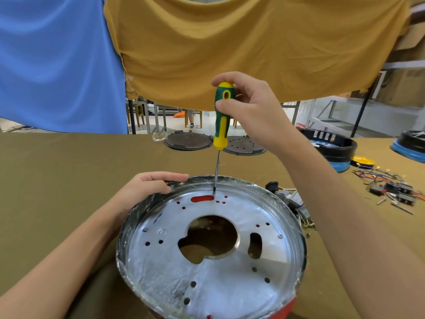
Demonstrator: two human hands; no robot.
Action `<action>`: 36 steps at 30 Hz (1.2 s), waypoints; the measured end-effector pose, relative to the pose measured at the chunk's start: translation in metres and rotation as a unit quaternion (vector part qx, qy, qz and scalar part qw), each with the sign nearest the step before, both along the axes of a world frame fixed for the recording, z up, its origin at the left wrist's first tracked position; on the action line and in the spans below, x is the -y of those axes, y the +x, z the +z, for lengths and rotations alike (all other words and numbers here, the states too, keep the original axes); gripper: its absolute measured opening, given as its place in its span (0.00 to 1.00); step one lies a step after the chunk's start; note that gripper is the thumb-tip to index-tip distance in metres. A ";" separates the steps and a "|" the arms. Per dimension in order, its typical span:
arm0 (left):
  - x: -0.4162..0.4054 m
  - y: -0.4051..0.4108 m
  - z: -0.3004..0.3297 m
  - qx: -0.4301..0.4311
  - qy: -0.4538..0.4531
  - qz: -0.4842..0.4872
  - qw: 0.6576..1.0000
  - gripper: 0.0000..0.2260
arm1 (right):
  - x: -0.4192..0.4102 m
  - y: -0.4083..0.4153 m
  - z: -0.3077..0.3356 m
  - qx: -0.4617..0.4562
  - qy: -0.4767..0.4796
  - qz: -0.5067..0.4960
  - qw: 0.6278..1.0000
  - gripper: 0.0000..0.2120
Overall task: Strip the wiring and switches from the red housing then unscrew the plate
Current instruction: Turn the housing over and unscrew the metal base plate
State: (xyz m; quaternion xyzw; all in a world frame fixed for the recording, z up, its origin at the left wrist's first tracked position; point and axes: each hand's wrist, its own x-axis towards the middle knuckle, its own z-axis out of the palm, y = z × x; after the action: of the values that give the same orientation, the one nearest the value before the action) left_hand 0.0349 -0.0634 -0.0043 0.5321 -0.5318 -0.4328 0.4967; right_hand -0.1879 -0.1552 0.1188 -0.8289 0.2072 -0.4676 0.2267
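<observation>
The round silver metal plate (161,272) fills the lower middle of the view, with a large keyhole cutout and several small holes. Red housing (284,310) shows under its near right rim and through a slot at the far side. My left hand (147,188) grips the plate's far left rim. My right hand (247,109) holds the green and yellow screwdriver (221,116) upright by its handle. The screwdriver's tip stands on the plate's far edge, beside the red slot. Two small screws sit at the plate's left and right sides.
Loose switches and wiring (292,201) lie just right of the plate. A pile of coloured wires and black parts (393,187) lies at the far right. Two dark round discs (188,140) rest at the table's far edge. Black and blue housings (333,146) stand at the back right.
</observation>
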 end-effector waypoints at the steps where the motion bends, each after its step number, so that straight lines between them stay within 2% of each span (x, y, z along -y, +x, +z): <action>1: 0.000 -0.001 0.001 -0.003 0.003 -0.001 1.000 0.20 | 0.000 0.000 -0.002 -0.003 -0.018 -0.025 1.000 0.11; 6: -0.001 -0.002 0.002 -0.022 0.015 0.001 1.000 0.20 | 0.001 0.002 -0.008 -0.016 -0.065 -0.113 0.991 0.16; 9: -0.001 -0.001 0.000 -0.019 0.017 0.000 1.000 0.20 | -0.002 -0.002 0.001 -0.026 -0.043 -0.076 0.996 0.15; 14: 0.001 0.000 -0.001 -0.015 0.017 -0.004 1.000 0.19 | -0.005 -0.014 0.006 0.006 0.075 0.022 0.997 0.15; 16: 0.001 0.001 -0.001 -0.014 0.017 -0.003 1.000 0.20 | -0.003 -0.010 0.002 -0.011 0.032 -0.036 0.999 0.13; 19: 0.001 0.001 -0.001 -0.012 0.015 -0.003 1.000 0.20 | 0.000 -0.005 -0.005 -0.017 -0.045 -0.132 0.990 0.16; 21: 0.000 0.000 -0.001 -0.014 0.015 -0.004 1.000 0.20 | 0.000 -0.005 -0.003 -0.011 -0.067 -0.159 0.985 0.15; 26: 0.000 -0.001 -0.001 -0.012 0.014 -0.002 1.000 0.19 | 0.002 -0.006 0.000 -0.010 -0.026 -0.122 0.992 0.16; 30: 0.000 -0.002 0.000 -0.014 0.016 -0.001 1.000 0.19 | 0.004 -0.005 -0.006 -0.023 -0.050 -0.144 0.988 0.12; 33: -0.001 -0.002 0.001 -0.003 0.010 0.004 1.000 0.20 | 0.004 -0.004 -0.006 -0.020 -0.076 -0.181 0.980 0.18; 36: -0.001 -0.002 0.000 -0.007 0.010 0.002 1.000 0.20 | 0.004 -0.006 -0.004 -0.018 -0.066 -0.176 0.982 0.18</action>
State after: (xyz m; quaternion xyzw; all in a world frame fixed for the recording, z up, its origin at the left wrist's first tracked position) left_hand 0.0330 -0.0627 -0.0041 0.5354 -0.5230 -0.4402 0.4960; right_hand -0.1939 -0.1592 0.1150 -0.8008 0.3223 -0.4982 0.0820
